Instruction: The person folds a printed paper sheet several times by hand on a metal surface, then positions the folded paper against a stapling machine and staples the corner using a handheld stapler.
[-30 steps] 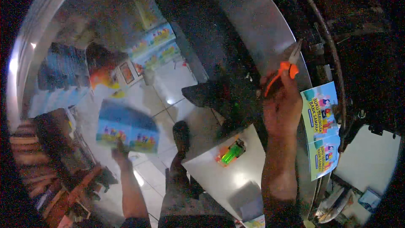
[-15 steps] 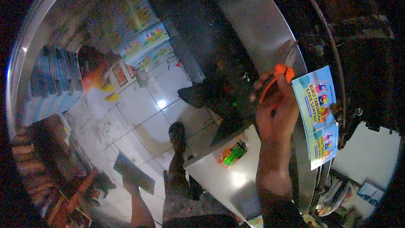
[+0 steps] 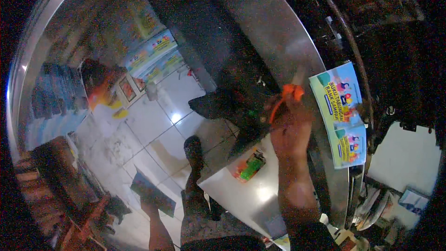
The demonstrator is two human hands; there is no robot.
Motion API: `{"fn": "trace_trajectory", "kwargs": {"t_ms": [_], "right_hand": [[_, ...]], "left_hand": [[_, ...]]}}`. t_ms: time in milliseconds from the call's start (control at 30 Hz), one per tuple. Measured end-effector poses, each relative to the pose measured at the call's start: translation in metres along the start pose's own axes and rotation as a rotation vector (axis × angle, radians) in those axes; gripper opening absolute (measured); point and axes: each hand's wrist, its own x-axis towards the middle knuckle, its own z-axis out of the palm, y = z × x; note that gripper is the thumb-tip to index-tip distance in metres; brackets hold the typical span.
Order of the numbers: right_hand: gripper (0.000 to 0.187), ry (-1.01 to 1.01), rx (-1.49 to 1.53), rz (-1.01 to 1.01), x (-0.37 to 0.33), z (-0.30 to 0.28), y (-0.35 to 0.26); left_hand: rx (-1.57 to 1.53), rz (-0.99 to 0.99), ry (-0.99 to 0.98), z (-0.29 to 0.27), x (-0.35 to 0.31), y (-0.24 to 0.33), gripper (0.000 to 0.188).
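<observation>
In my right hand [image 3: 292, 128] is a pair of scissors with orange handles [image 3: 291, 93]; the fingers are wrapped round the handles and the blades are blurred. To the right of that hand, printed blue-and-green booklet covers [image 3: 337, 102] lie on the edge of a dark machine, apart from the scissors. At the lower left my left hand [image 3: 149, 207] grips a thin flat booklet [image 3: 155, 193], tilted over the floor. Most of the left hand's fingers are hidden behind it.
A metal machine edge [image 3: 278, 23] curves across the upper right. A small green-and-red packet [image 3: 251, 165] lies on a white tabletop [image 3: 223, 181]. Stacked booklets [image 3: 153, 49] stand at the upper left, with blue stacks [image 3: 53, 100] farther left. A white panel [image 3: 406, 158] stands at right.
My right hand with the scissors has come slightly down and left, away from the machine's rim. The view has shifted a little. My left hand still holds its booklet.
</observation>
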Motion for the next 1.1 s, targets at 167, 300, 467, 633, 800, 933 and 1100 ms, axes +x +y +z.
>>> {"fn": "trace_trajectory", "kwargs": {"t_ms": [167, 300, 467, 633, 800, 933, 1100], "right_hand": [[0.022, -0.261, 0.533, 0.430, -0.020, -0.004, 0.005], [0.026, -0.479, 0.287, 0.475, -0.055, -0.015, -0.019], [0.032, -0.657, -0.460, 0.334, -0.126, -0.092, -0.067], [0.034, -0.402, -0.661, 0.166, -0.208, -0.152, -0.015], [0.034, -0.135, -0.996, -0.147, -0.247, -0.124, 0.032], [0.028, -0.107, -0.981, -0.021, -0.258, -0.092, 0.039], [0.033, -0.058, -0.952, -0.256, -0.262, -0.097, 0.034]], "left_hand": [[-0.007, -0.036, -0.055, 0.005, -0.012, 0.025, 0.023], [-0.381, -0.084, -0.097, -0.010, -0.002, 0.055, 0.026], [-0.834, -0.386, -0.126, -0.011, 0.007, 0.032, 0.026], [-0.119, 0.349, -0.179, -0.014, 0.039, 0.090, 0.031], [-0.220, 0.553, -0.155, -0.005, 0.078, 0.169, 0.035], [-0.096, 0.360, -0.344, -0.009, 0.020, 0.337, 0.039], [-0.132, 0.689, -0.434, -0.038, 0.022, 0.393, 0.028]]}}
